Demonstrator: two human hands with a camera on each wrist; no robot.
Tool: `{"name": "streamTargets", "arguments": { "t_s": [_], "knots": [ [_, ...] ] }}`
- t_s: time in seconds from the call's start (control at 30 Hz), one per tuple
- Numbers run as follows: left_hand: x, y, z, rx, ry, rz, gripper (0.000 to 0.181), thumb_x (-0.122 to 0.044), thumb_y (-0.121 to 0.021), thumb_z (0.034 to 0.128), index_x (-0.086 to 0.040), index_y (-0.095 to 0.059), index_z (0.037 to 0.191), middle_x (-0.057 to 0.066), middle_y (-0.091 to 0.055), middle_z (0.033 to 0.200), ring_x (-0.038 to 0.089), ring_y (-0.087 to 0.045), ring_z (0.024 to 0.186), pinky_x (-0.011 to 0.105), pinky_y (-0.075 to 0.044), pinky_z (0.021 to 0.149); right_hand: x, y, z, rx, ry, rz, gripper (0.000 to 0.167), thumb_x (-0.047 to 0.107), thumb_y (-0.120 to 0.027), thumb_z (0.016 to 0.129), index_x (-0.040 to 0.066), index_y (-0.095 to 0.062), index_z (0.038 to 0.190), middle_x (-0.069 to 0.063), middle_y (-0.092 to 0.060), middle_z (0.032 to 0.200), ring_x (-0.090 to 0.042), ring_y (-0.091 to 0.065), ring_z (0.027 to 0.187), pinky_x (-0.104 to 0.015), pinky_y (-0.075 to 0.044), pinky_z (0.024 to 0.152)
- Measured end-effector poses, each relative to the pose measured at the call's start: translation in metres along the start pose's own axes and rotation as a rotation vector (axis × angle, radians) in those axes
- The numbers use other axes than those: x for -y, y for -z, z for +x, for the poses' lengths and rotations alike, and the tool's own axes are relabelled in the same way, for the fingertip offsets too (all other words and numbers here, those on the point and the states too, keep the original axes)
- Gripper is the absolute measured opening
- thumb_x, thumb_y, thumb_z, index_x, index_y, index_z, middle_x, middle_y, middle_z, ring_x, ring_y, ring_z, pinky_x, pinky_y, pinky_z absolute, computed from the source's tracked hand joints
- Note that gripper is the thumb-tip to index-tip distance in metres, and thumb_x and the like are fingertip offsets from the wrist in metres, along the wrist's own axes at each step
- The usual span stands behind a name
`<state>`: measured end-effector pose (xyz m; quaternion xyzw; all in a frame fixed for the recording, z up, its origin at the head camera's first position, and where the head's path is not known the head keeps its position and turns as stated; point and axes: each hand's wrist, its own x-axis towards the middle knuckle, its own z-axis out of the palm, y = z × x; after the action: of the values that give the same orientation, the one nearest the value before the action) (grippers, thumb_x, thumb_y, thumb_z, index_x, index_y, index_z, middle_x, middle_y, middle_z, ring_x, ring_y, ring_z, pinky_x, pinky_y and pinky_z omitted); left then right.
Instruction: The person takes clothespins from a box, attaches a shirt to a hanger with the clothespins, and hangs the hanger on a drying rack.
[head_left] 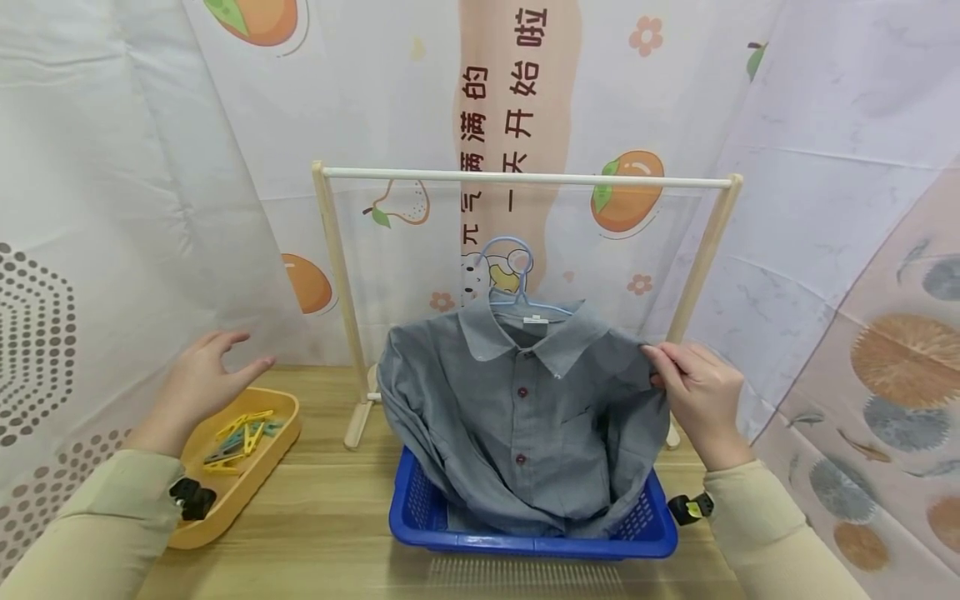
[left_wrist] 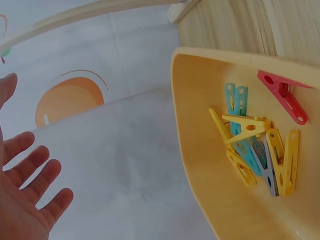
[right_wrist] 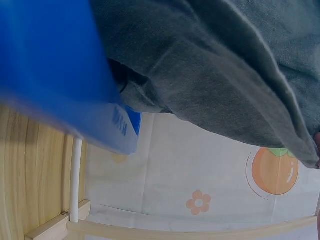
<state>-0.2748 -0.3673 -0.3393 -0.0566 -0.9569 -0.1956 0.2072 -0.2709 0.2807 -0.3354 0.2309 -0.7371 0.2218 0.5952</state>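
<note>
grey button-up shirt (head_left: 480,400) is on the blue hanger (head_left: 522,290), lower part in the blue basket (head_left: 536,546), not yet on the white rail (head_left: 525,177); right hand (head_left: 703,396) pinches its shoulder, left hand (head_left: 201,383) spread, empty.

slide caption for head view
Right hand pinches a gray shirt on a blue hanger; left hand hovers near a yellow tray of clothespins.

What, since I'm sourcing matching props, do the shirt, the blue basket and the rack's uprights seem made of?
Shirt: woven cloth, matte grey, perhaps cotton or a blend, as it folds and creases softly.
Blue basket: likely moulded plastic, smooth with a slight sheen, judging by its perforated walls and even colour.
Rack's uprights: probably wood, given their pale tan tone; the finish looks matte.
</note>
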Motion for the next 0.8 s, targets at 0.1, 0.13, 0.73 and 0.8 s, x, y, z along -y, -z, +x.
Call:
{"name": "streamTargets", "arguments": {
  "t_s": [0.1, 0.13, 0.73, 0.8],
  "knots": [
    [0.002, 0.000, 0.000, 0.007, 0.011, 0.001, 0.080, -0.057, -0.061, 0.0973, 0.007, -0.048, 0.143, 0.038, -0.041, 0.143, 0.060, -0.038, 0.127, 0.077, -0.033, 0.096, -0.001, 0.000, 0.000, -0.006, 0.007, -0.001, 0.015, 0.020, -0.080, 0.089, 0.009, -0.080, 0.078, 0.001, -0.065, 0.062, -0.019, -0.061, 0.054, -0.028, -0.048, 0.059],
    [0.003, 0.000, 0.000, 0.011, 0.012, 0.002, 0.080, -0.056, -0.061, 0.0975, 0.007, -0.048, 0.144, 0.038, -0.040, 0.143, 0.061, -0.038, 0.127, 0.077, -0.033, 0.095, -0.001, 0.000, 0.000, -0.008, 0.011, -0.002, 0.016, 0.020, -0.080, 0.089, 0.010, -0.080, 0.077, 0.001, -0.065, 0.061, -0.019, -0.060, 0.053, -0.028, -0.048, 0.058],
    [0.026, -0.017, 0.000, 0.095, 0.063, -0.003, 0.088, -0.059, -0.061, 0.0964, 0.011, -0.042, 0.145, 0.044, -0.036, 0.141, 0.064, -0.038, 0.123, 0.077, -0.035, 0.093, -0.002, -0.001, -0.001, -0.002, 0.023, 0.002, 0.019, 0.023, -0.079, 0.091, 0.011, -0.079, 0.076, 0.003, -0.062, 0.059, -0.016, -0.057, 0.050, -0.027, -0.046, 0.053],
    [0.027, -0.019, 0.000, 0.111, 0.067, -0.015, 0.089, -0.060, -0.061, 0.0963, 0.012, -0.041, 0.145, 0.044, -0.035, 0.141, 0.064, -0.037, 0.123, 0.078, -0.035, 0.093, -0.001, -0.001, -0.001, -0.006, 0.022, 0.002, 0.018, 0.022, -0.079, 0.090, 0.011, -0.080, 0.076, 0.003, -0.063, 0.059, -0.016, -0.058, 0.050, -0.027, -0.046, 0.052]
  ]
}}
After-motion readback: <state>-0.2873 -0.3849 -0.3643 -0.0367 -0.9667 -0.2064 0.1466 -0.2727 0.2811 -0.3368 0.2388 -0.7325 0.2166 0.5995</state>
